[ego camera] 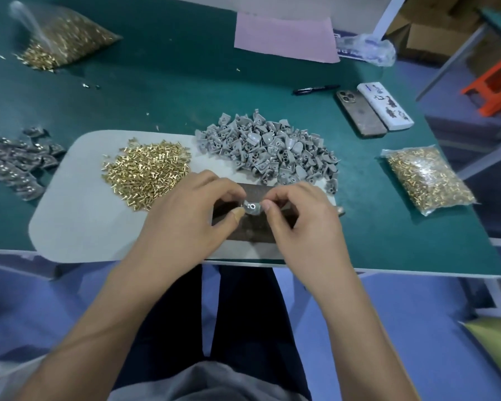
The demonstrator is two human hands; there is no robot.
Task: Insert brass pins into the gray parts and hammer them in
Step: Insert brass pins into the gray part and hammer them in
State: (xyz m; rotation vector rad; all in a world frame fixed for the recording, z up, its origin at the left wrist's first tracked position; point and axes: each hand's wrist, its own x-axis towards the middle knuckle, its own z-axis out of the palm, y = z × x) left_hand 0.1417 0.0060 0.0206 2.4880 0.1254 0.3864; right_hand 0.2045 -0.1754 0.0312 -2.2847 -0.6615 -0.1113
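The step in hand looks like the insertion itself: both hands meet over the dark block (252, 224), which lies on the gray mat (78, 215) at the near edge of the table (185, 91). The left hand (185, 218) pinches one gray part (250, 208) between thumb and curled fingers, its hole turned up toward the camera. The right hand (298, 224) has its fingertips drawn together just beside that part — probably closed on a brass pin, though the pin is too small to make out. Supplies sit close: the loose heap of brass pins (146, 172) lies left of the block and a little beyond it, the pile of gray parts (272, 146) just beyond it, and a darker pile of parts (15, 160) well to the left of the block, off the mat. No hammer shows anywhere. The next move, I judge, calls for fine alignment — pin tip to hole, part held steady — then setting the part down on the block for the blow.
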